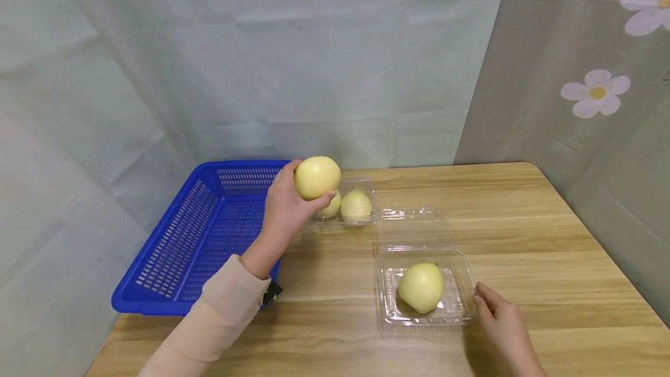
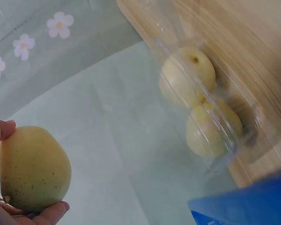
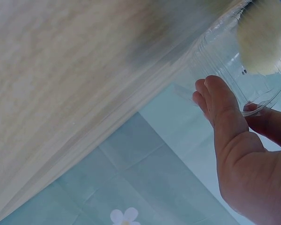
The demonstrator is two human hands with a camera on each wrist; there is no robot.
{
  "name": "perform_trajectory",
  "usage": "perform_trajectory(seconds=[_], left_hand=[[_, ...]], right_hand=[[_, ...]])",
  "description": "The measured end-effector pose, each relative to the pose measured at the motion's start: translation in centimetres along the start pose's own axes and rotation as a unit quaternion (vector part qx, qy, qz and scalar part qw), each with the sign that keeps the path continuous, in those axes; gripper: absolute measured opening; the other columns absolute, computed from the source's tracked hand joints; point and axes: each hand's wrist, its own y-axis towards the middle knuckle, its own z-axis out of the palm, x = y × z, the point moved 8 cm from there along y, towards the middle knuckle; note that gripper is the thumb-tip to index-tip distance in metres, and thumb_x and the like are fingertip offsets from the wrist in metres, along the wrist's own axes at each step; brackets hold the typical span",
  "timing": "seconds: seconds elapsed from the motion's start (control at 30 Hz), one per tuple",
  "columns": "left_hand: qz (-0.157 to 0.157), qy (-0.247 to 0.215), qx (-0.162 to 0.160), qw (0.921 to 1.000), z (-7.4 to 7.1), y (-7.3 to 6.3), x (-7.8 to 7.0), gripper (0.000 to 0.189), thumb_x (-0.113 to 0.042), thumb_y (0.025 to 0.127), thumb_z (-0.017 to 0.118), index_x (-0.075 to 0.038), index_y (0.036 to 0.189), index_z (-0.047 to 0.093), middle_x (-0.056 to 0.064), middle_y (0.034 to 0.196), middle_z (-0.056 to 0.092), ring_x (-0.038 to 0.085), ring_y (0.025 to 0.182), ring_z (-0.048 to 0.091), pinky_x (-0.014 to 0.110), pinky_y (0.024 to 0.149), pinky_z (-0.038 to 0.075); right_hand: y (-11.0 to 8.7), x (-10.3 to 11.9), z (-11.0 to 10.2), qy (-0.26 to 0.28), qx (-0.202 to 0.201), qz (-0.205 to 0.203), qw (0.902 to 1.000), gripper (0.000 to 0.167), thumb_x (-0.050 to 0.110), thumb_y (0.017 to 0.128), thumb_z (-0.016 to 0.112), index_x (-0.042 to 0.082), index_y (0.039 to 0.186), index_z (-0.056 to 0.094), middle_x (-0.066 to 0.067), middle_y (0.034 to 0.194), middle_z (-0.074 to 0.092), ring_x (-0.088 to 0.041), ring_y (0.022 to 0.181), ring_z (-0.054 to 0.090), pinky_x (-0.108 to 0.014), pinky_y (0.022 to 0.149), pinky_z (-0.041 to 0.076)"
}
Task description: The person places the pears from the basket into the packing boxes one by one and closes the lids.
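My left hand [image 1: 285, 205] holds a pale yellow pear [image 1: 317, 177] up between the blue basket and the back container. In the left wrist view, the held pear [image 2: 35, 168] shows brown specks and a short stem. My right hand [image 1: 502, 322] pinches the right rim of an open clear plastic container [image 1: 389, 314]. Inside that container sits one yellow-green pear [image 1: 421, 288]. The right wrist view shows the fingers [image 3: 220, 98] against the container's edge. Behind the raised pear, another clear container [image 1: 366, 220] holds two pears [image 1: 356, 207], one partly hidden in the head view.
A blue slotted basket [image 1: 157, 301] stands on the left of the wooden table [image 1: 523, 231], with its visible floor bare. The front container's clear lid [image 1: 413, 231] lies folded back behind it. A pale curtain [image 1: 335, 63] hangs along the table's back edge.
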Motion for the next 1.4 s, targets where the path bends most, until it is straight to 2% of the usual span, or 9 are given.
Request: perform_trajectory(seconds=[0.13, 0.27, 0.37, 0.5, 0.9, 1.07, 1.13, 1.3, 1.4], left_hand=[[0.016, 0.007, 0.005, 0.9998, 0.5, -0.9, -0.9, 0.075, -0.029, 0.066, 0.085, 0.003, 0.125, 0.051, 0.020, 0.118, 0.060, 0.035, 0.106, 0.057, 0.050, 0.087, 0.049], [0.029, 0.005, 0.018, 0.9994, 1.4, -1.9, -1.8, 0.075, -0.030, 0.065, 0.086, 0.001, 0.125, 0.052, 0.019, 0.116, 0.061, 0.034, 0.103, 0.059, 0.051, 0.084, 0.050], [0.035, 0.005, 0.020, 0.9992, 1.9, -2.4, -2.4, 0.076, -0.031, 0.063, 0.087, -0.001, 0.125, 0.053, 0.018, 0.115, 0.062, 0.034, 0.103, 0.060, 0.050, 0.084, 0.051], [0.044, 0.007, 0.022, 0.9988, 2.5, -2.8, -2.7, 0.076, -0.031, 0.062, 0.087, -0.002, 0.124, 0.054, 0.017, 0.116, 0.062, 0.034, 0.104, 0.060, 0.050, 0.085, 0.051], [0.015, -0.019, 0.056, 0.9981, 5.2, -4.5, -2.0, 0.079, -0.030, 0.062, 0.087, 0.001, 0.125, 0.053, 0.018, 0.117, 0.062, 0.034, 0.105, 0.060, 0.050, 0.088, 0.051], [0.000, -0.036, 0.071, 0.9968, 6.1, -5.4, -2.0, 0.080, -0.030, 0.062, 0.088, 0.001, 0.127, 0.052, 0.019, 0.118, 0.061, 0.034, 0.106, 0.060, 0.051, 0.088, 0.050], [-0.005, -0.047, 0.078, 0.9958, 6.7, -6.0, -2.0, 0.080, -0.030, 0.061, 0.087, 0.001, 0.126, 0.052, 0.019, 0.118, 0.061, 0.034, 0.106, 0.059, 0.051, 0.088, 0.051], [-0.019, -0.062, 0.103, 0.9926, 9.0, -7.4, -1.7, 0.077, -0.033, 0.062, 0.086, -0.002, 0.124, 0.053, 0.016, 0.115, 0.063, 0.031, 0.103, 0.060, 0.048, 0.085, 0.052], [-0.026, -0.074, 0.113, 0.9906, 10.0, -8.1, -1.6, 0.076, -0.033, 0.063, 0.086, -0.003, 0.124, 0.053, 0.015, 0.115, 0.063, 0.030, 0.102, 0.061, 0.047, 0.084, 0.052]], right_hand=[[-0.1, -0.1, -0.1, -0.003, -0.007, -0.002, 1.0000, 0.030, -0.003, 0.088, 0.058, -0.019, 0.113, 0.057, -0.033, 0.107, 0.063, -0.046, 0.099, 0.062, -0.049, 0.080, 0.052], [-0.1, -0.1, -0.4, -0.004, -0.014, 0.001, 0.9999, 0.030, -0.002, 0.088, 0.058, -0.018, 0.114, 0.058, -0.031, 0.107, 0.064, -0.046, 0.101, 0.061, -0.014, 0.078, 0.052], [-0.1, -0.1, -0.4, 0.003, -0.010, 0.000, 0.9999, 0.031, -0.002, 0.089, 0.057, -0.019, 0.114, 0.057, -0.032, 0.108, 0.063, -0.047, 0.101, 0.061, -0.014, 0.079, 0.052], [0.0, 0.0, -0.2, 0.008, -0.003, -0.001, 1.0000, 0.031, -0.002, 0.089, 0.057, -0.020, 0.115, 0.056, -0.034, 0.110, 0.061, -0.048, 0.101, 0.060, -0.048, 0.080, 0.053], [0.0, 0.0, -0.3, -0.001, -0.016, -0.017, 0.9997, 0.030, -0.003, 0.088, 0.058, -0.020, 0.113, 0.057, -0.034, 0.109, 0.061, -0.048, 0.099, 0.061, -0.050, 0.080, 0.052], [-0.1, 0.0, -0.5, -0.010, -0.027, -0.016, 0.9995, 0.029, -0.003, 0.086, 0.059, -0.018, 0.111, 0.060, -0.031, 0.105, 0.065, -0.045, 0.096, 0.063, -0.002, 0.075, 0.044], [-0.1, 0.0, -0.5, -0.010, -0.025, -0.015, 0.9995, 0.029, -0.003, 0.087, 0.059, -0.018, 0.112, 0.059, -0.031, 0.106, 0.064, -0.046, 0.097, 0.063, -0.004, 0.077, 0.046], [-0.1, 0.0, -0.4, -0.005, -0.012, -0.013, 0.9998, 0.031, -0.003, 0.089, 0.056, -0.020, 0.114, 0.056, -0.035, 0.109, 0.061, -0.050, 0.100, 0.060, -0.054, 0.081, 0.050], [0.0, 0.1, -0.4, -0.008, -0.011, -0.010, 0.9998, 0.031, -0.003, 0.089, 0.057, -0.019, 0.114, 0.056, -0.034, 0.109, 0.061, -0.049, 0.100, 0.060, -0.054, 0.081, 0.051]])
